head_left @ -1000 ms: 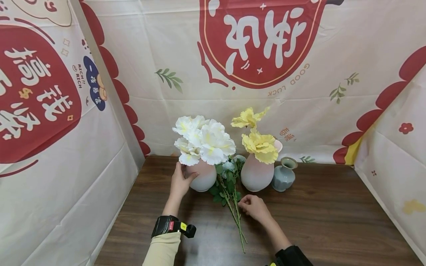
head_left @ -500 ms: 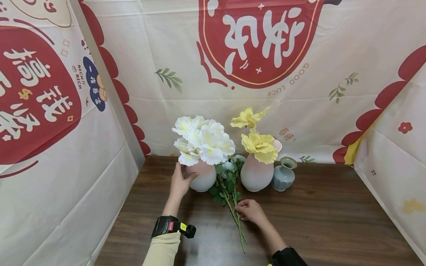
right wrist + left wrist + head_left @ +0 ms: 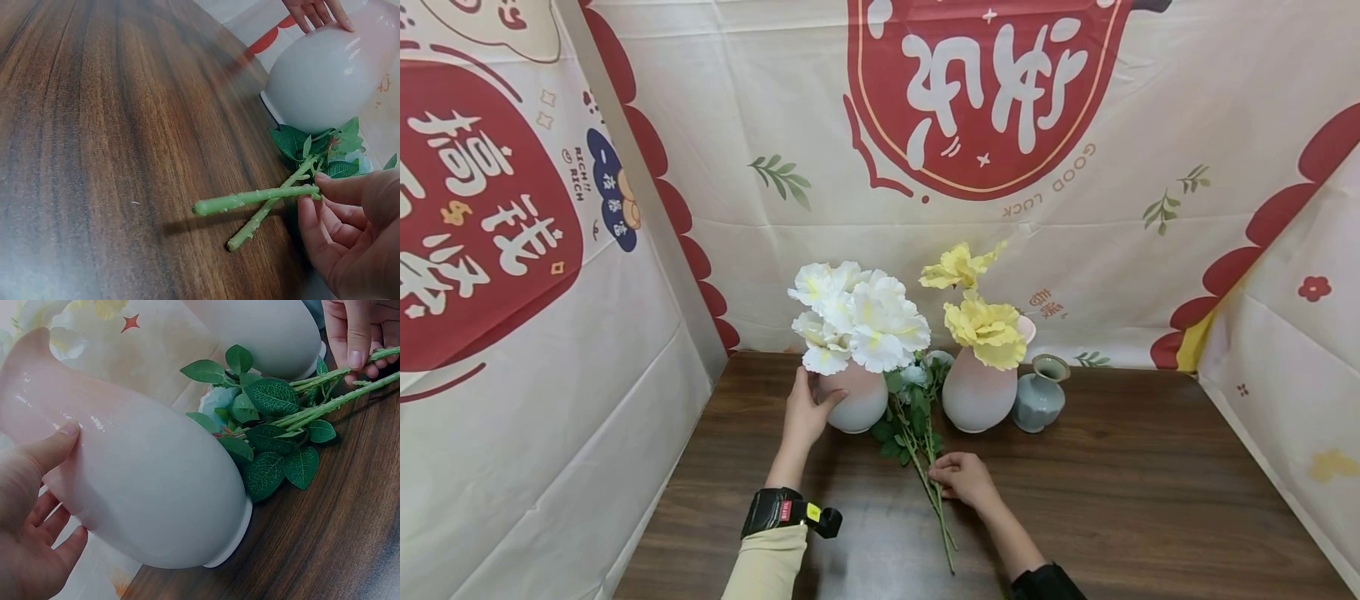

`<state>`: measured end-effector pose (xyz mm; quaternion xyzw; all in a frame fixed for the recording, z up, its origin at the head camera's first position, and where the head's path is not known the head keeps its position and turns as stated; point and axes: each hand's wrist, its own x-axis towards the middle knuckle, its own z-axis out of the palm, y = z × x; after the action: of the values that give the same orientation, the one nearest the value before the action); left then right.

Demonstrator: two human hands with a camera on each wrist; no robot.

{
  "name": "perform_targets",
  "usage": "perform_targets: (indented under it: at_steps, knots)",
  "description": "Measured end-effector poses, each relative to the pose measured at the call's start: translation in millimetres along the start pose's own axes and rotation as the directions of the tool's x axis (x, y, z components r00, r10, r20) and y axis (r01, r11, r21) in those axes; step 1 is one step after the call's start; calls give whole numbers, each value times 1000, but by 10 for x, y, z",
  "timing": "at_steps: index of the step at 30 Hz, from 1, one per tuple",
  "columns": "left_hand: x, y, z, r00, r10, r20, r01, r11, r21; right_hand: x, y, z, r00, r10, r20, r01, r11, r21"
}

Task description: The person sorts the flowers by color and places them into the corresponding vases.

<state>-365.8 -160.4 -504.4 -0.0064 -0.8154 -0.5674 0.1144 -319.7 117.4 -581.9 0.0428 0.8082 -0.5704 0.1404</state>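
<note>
- Our left hand (image 3: pixel 806 414) cups the side of the pink vase (image 3: pixel 853 400) holding white flowers (image 3: pixel 857 317), thumb and fingers wrapped round its wall; we judge this steadies it on the counter (image 3: pixel 1120 492).
- Our right hand (image 3: pixel 966 479) pinches the green stems (image 3: pixel 936 500), thumb and fingertips closed on them. The stems lie flat on the counter just right of the held vase, leafy ends toward it.
- Beyond the right hand stand a second pink vase (image 3: pixel 979 392) with yellow flowers (image 3: pixel 988 332) and a small grey-green vase (image 3: pixel 1040 396) beside it.
- The left wrist view shows leaves (image 3: pixel 275 437) pressed against the vase base, hidden from the head view.
- The right wrist view shows two cut stem ends (image 3: pixel 244 215), one lifted off the wood.
</note>
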Motion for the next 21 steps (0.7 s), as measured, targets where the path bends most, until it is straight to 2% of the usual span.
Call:
perform_targets:
  at_steps: [10,21]
  knots:
    - [-8,9,3,1000,-6,-1,6,1000,-10,-70,1,-25,999,-25,-19,25,1000,1]
    - [-10,4,5,1000,-12,-4,12,1000,-8,-183,-40,-89,996,-87,4,87,996,29]
